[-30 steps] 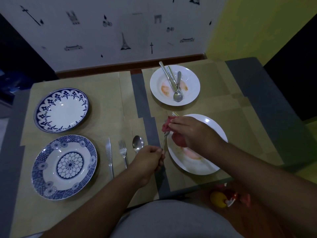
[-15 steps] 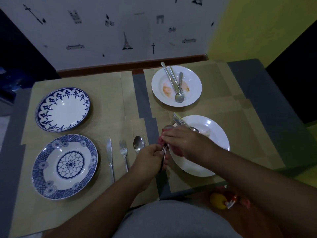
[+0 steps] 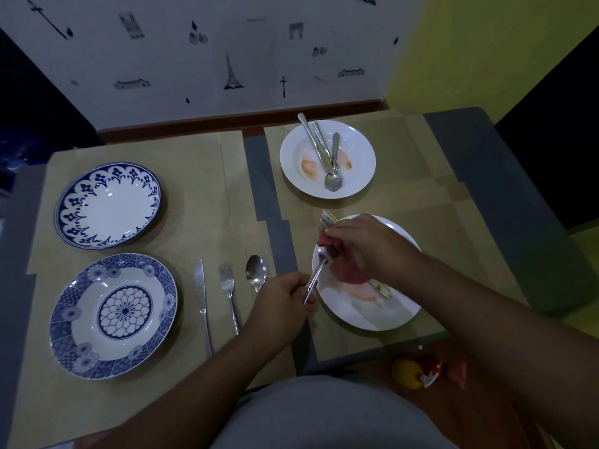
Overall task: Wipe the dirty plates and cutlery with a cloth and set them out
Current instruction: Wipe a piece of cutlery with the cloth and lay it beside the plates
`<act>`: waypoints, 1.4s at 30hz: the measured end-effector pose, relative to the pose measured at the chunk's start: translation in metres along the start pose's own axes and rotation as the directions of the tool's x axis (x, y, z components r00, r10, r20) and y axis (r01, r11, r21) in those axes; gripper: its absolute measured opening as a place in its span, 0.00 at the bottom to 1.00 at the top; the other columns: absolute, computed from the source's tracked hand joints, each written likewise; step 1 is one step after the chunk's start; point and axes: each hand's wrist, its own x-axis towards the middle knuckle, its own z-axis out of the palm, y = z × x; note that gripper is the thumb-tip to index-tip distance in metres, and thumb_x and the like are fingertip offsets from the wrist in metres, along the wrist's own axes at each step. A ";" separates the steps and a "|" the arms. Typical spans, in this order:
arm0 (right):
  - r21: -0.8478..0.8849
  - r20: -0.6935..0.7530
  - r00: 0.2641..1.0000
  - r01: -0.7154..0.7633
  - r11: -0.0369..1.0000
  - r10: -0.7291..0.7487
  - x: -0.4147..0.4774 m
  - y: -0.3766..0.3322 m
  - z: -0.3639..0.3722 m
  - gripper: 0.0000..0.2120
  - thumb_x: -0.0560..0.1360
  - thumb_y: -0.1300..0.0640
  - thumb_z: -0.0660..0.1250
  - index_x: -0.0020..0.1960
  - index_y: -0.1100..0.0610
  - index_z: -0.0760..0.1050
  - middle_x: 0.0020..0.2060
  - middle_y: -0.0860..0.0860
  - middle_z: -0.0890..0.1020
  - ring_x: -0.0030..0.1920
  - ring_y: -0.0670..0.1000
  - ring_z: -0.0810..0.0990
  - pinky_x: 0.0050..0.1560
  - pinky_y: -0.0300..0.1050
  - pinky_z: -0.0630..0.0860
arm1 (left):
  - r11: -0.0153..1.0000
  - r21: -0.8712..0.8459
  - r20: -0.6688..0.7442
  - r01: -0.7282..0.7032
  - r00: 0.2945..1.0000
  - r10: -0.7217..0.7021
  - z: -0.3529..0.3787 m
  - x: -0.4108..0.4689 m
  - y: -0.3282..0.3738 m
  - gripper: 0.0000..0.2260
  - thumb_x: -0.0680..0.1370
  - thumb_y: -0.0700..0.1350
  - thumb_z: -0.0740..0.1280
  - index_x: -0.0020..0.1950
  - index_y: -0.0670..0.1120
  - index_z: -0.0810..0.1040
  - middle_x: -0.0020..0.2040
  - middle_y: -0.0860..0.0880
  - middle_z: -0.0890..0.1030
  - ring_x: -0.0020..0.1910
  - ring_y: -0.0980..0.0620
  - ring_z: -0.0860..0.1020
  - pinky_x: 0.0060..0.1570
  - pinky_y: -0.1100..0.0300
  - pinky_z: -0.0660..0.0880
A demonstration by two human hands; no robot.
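Observation:
My left hand [image 3: 281, 306] grips the handle of a metal utensil [image 3: 316, 275] whose head is wrapped in the red cloth [image 3: 343, 264]. My right hand [image 3: 366, 246] pinches that cloth around the head, over the near white plate [image 3: 389, 314], which has an orange smear. More cutlery [image 3: 327, 218] lies on that plate, partly hidden under my right hand. The far white plate [image 3: 358, 176] is smeared too and carries several utensils [image 3: 325, 157]. On the left mat lie a knife [image 3: 202, 299], a fork [image 3: 228, 293] and a spoon [image 3: 256, 272].
Two blue-patterned plates stand at the left, one far [image 3: 108, 204] and one near [image 3: 111, 315]. Tan mats cover the grey table [image 3: 505, 189]. A yellow and red object [image 3: 418, 372] lies on the floor below the table's near edge. A wall runs behind.
My right hand slid the cloth from the utensil's handle near my left hand up to its head. More of the near plate's smear now shows.

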 end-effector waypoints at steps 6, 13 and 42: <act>0.032 0.087 0.994 0.064 0.997 -0.066 -0.026 -0.016 -0.006 0.20 0.66 0.65 0.67 0.54 0.48 0.81 0.49 0.44 0.82 0.47 0.48 0.77 0.54 0.42 0.72 | 0.993 -0.099 0.035 0.062 0.998 -0.059 0.008 0.000 0.004 0.14 0.83 0.36 0.61 0.46 0.48 0.83 0.38 0.48 0.81 0.35 0.57 0.76 0.37 0.66 0.74; -0.015 -0.017 0.996 -0.088 0.996 0.088 -0.029 0.009 -0.025 0.17 0.62 0.58 0.71 0.50 0.51 0.83 0.38 0.48 0.82 0.38 0.52 0.79 0.45 0.45 0.76 | 0.969 -0.184 0.026 0.165 0.986 -0.163 0.018 0.010 0.009 0.08 0.81 0.46 0.66 0.53 0.47 0.84 0.42 0.49 0.85 0.39 0.54 0.80 0.43 0.58 0.78; -0.091 -0.201 0.968 -0.171 0.981 0.150 -0.040 0.015 -0.021 0.27 0.60 0.61 0.79 0.59 0.57 0.81 0.55 0.52 0.83 0.53 0.57 0.77 0.55 0.47 0.76 | 0.817 -0.343 0.296 0.463 0.879 -0.374 0.016 0.016 0.023 0.07 0.76 0.42 0.73 0.52 0.43 0.88 0.32 0.49 0.75 0.29 0.55 0.69 0.36 0.60 0.68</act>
